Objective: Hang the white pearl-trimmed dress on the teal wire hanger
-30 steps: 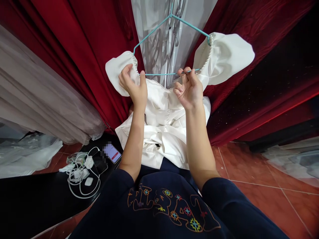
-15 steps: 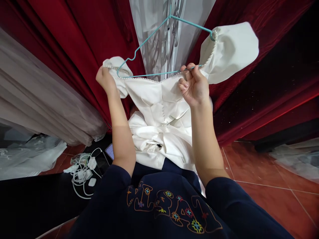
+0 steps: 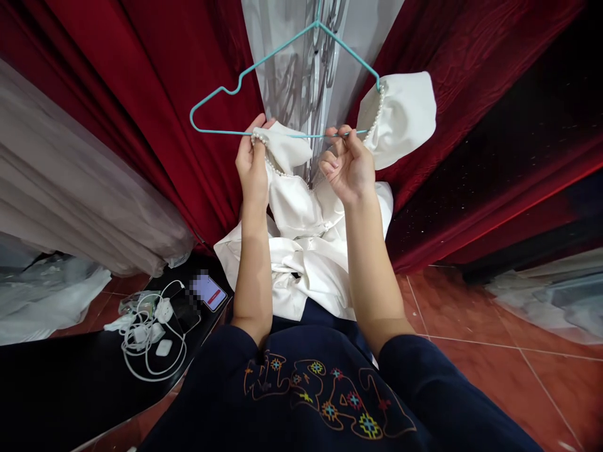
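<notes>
A white dress [image 3: 294, 207] with pearl beading along its neckline hangs bunched in front of me, its skirt gathered on my lap. Above it is a turquoise wire hanger [image 3: 277, 47]. On the hanger's right shoulder notch hangs the dress's right puff sleeve [image 3: 407, 116]. My right hand [image 3: 348, 160] pinches the hanger's bottom bar beside that sleeve. My left hand [image 3: 254, 160] is closed on the beaded edge of the left sleeve [image 3: 287, 147], close to the bottom bar. The left end of the hanger is bare.
Dark red curtains [image 3: 188, 94] hang behind on both sides, with sheer white fabric [image 3: 277, 56] between them. At lower left, a black surface [image 3: 56, 376] carries a phone [image 3: 210, 292] and tangled white cables [image 3: 155, 339]. Red floor tiles [image 3: 471, 314] lie to the right.
The left sleeve has come off the hanger's left end, and my left hand has brought it inward to the right. The hanger's right end has dropped with its sleeve, shifting left.
</notes>
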{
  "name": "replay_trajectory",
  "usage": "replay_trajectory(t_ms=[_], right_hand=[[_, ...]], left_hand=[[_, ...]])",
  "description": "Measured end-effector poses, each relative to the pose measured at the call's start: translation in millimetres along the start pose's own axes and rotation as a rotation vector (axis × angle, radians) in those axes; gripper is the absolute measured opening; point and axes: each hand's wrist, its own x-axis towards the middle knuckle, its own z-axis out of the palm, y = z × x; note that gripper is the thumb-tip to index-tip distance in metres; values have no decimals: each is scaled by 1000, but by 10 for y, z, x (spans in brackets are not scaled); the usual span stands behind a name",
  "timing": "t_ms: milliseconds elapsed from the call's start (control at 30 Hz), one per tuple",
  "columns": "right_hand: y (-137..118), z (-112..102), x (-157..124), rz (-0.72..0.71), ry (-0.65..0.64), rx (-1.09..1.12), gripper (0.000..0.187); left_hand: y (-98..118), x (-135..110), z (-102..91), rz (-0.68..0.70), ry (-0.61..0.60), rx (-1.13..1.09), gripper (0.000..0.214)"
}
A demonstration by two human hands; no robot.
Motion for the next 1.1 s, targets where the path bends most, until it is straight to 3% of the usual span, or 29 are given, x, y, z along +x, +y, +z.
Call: replay_trajectory(t_ms=[167,267,367,467,633,733,833,900,967,1033,1100], right_hand=[[-111,-64,-60,31,-8,-3,52],[-189,-196,-50,-72,237,-216,36],[-253,-345,60,-358,498,-451,18],[-287,-446,259,-502,504,-620,32],[-378,-693,658,-486,425,-617,6],[-457,-983,836,-501,503,-595,13],[-464,-1279,821,-463,574,-644,20],[-432,-1405,661,-317,466,-696,24],[-414,-1428,412,-124,244,-731,27],[-438,-1329,153,1,-27,-757,25],[-487,-1114,-19,-26,-272,-784,22]], left_hand=[[5,46,125,-18,92,-26,20],[-18,24,124,-10,89,-8,21],[-50,5,117,46,74,-6,29],[-93,11,94,86,58,-13,32],[-122,93,20,109,19,-24,31],[-89,146,4,64,30,5,29],[-41,176,18,-2,84,13,28],[-37,192,22,-28,110,4,28],[-85,218,4,-10,99,-6,30],[-192,260,-39,49,46,-13,36],[-337,309,-90,112,-12,3,45]])
